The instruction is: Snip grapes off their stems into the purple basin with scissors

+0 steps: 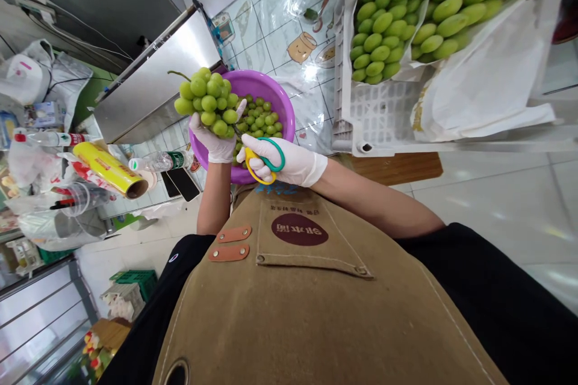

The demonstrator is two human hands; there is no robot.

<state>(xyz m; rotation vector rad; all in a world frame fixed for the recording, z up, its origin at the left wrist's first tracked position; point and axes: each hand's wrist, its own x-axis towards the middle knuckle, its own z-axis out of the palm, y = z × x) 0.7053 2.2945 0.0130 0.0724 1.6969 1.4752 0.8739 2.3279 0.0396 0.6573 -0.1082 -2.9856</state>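
My left hand (215, 143), in a white glove, holds up a bunch of green grapes (208, 99) whose stem sticks out at the upper left. In my right hand (295, 161), also gloved, is a pair of scissors (273, 159) with one yellow and one green handle loop. The scissor blades point toward the lower right side of the bunch, and the grapes partly hide their tips. Beneath both hands stands a purple basin (288, 105) with many loose green grapes (261, 119) in it.
At the right, a white plastic crate (345, 90) holds bunches of long green grapes (383, 24) and white paper (487, 84). To the left lie a plastic bottle (160, 161), a phone (183, 183) and a yellow film roll (106, 168). A steel-sided box (158, 66) stands behind them.
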